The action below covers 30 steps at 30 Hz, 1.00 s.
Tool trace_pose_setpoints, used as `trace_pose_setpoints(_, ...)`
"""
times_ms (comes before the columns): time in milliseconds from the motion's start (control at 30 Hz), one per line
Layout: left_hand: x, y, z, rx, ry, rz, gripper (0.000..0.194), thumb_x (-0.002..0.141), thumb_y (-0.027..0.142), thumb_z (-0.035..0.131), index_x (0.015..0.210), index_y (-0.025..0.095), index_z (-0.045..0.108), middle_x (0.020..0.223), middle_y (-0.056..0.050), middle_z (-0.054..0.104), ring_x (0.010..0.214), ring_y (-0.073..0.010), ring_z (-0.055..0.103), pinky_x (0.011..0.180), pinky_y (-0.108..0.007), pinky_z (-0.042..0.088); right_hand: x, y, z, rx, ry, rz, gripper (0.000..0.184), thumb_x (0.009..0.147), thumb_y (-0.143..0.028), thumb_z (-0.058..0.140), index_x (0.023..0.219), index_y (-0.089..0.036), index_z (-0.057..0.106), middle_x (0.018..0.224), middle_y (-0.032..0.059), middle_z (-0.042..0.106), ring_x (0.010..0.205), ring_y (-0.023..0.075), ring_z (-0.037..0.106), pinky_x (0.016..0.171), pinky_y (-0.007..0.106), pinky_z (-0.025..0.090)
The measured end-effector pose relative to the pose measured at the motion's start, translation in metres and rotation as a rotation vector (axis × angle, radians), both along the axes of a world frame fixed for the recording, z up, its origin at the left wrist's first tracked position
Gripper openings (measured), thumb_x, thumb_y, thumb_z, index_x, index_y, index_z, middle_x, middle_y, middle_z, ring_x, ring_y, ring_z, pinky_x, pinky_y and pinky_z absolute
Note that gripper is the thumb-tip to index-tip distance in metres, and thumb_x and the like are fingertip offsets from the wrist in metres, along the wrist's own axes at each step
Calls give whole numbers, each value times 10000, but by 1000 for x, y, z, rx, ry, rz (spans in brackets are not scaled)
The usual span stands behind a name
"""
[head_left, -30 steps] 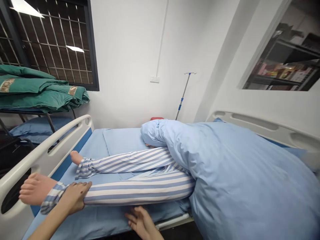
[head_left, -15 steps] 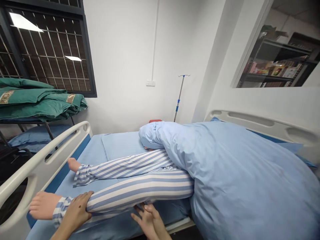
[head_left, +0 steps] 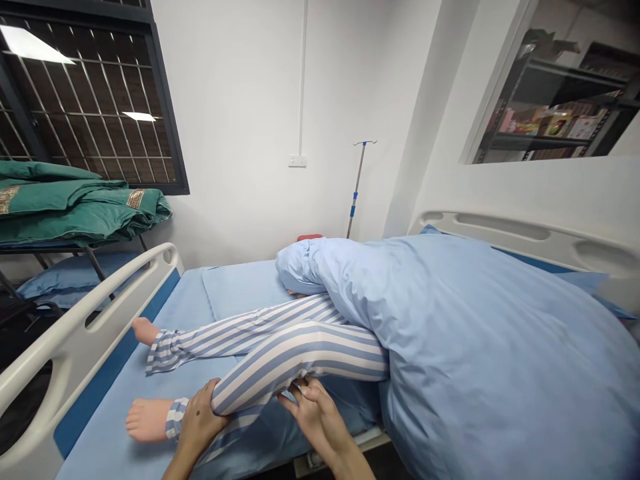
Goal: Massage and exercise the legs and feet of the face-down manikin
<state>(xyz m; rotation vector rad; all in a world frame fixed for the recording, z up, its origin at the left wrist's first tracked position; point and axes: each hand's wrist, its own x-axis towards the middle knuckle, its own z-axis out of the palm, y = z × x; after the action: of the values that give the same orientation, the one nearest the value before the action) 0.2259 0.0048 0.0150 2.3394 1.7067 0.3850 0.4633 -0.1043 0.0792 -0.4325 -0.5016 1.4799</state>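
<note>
My L hand (head_left: 203,413) is wrapped round the near leg (head_left: 270,373) a bit above the ankle, so that grip's closed on it. My R hand (head_left: 317,410) reaches under the same leg, touching behind the knee; fingertips are hidden on my feed, so can't tell if that grip's closed on anything or just propping. The leg's bent, knee raised off the bed (head_left: 193,293), foot (head_left: 150,420) to the left, toes twd the footboard (head_left: 70,367).

Handling, my est.: heavy-ish, stiff along the shin, w/ the give all at the knee, so both ends want support. Trousers (head_left: 345,347) look soft & loose, prob. slide over what's under them; I'd hold firmly thru the cloth, not by it, i.e. ankle + behind knee. Ankle's the slim bit, easiest to close round.

Edges: bed frame (head_left: 373,437) shows just beside my R wrist. Footboard looks hard; foot's apart from it. Far leg (head_left: 235,337) lies out straight, w/ a gap btwn the shins that narrows twd the thighs. Quilt (head_left: 450,320) covers the upper thigh & hangs over the near edge, so rm. to the right is tight; most rm.'s upward & twd the foot end. IV pole (head_left: 358,177) stands past the far edge, well apart.
</note>
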Motion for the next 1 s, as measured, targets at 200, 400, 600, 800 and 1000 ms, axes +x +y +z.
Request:
trace_pose_setpoints(200, -18, 7, 23, 82, 78, -37, 622, 569, 204, 490, 1190, 190, 452, 1164, -71, 590, 1066, -250, 533, 894, -346, 382, -1, -9, 1, -59, 87, -2, 186, 661, -164, 637, 837, -207, 599, 1020, 28, 609, 1062, 239, 490, 965, 468, 348)
trace_pose_setpoints(400, -58, 12, 66, 320, 146, -161, 564, 572, 203, 487, 1134, 201, 533, 1153, -69, 603, 1072, -265, 525, 891, -370, 377, -12, -11, -5, -79, 245, 7, 133, 634, -161, 658, 753, -209, 621, 947, 12, 632, 1011, 233, 518, 972, 482, 335)
trace_pose_setpoints(600, -86, -7, 127, 435, 334, -183, 565, 567, 146, 485, 1122, 216, 566, 1056, -70, 627, 988, -268, 526, 858, -389, 357, -34, 2, -41, -264, 378, 81, 185, 504, -235, 753, 643, -187, 641, 782, 27, 670, 877, 241, 584, 956, 475, 359)
trace_pose_setpoints(800, -81, -26, 135, 432, 477, -156, 590, 550, 129, 504, 1132, 206, 570, 1040, -100, 611, 956, -296, 502, 828, -416, 346, -46, 17, -82, -346, 408, 113, 242, 435, -230, 799, 629, -222, 655, 707, 4, 676, 758, 229, 606, 856, 434, 415)
trace_pose_setpoints(1000, -86, -27, 113, 378, 454, -122, 586, 542, 123, 492, 1116, 214, 574, 1039, -91, 613, 969, -289, 504, 839, -414, 349, -43, 13, -91, -373, 343, 100, 220, 463, -234, 789, 620, -199, 639, 691, 5, 662, 747, 215, 601, 769, 372, 443)
